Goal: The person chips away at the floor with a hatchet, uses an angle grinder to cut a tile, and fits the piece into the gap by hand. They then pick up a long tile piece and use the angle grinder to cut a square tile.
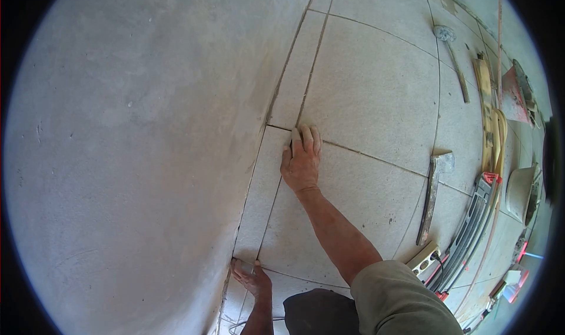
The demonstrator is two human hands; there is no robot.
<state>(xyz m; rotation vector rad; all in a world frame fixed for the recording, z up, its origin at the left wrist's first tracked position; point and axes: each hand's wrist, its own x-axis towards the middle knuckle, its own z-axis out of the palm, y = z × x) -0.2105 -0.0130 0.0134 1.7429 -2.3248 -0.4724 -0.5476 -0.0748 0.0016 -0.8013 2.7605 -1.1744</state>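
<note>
Pale narrow tile strip (263, 188) on the floor along the foot of the grey wall (135, 146), beside large floor tiles (371, 82). Right hand (301, 161) flat across the joint at the strip's far end, fingers (307, 138) straight and close together, gripping nothing. Left hand (250, 278) at the near end against the wall's base, fingers curled; grip on the edge impossible to tell. Well off to the right, apart from both hands: mallet (453, 58), long-handled tool (434, 188), ribbed straightedge (474, 217), yellow hose (499, 135), bucket (521, 191).
</note>
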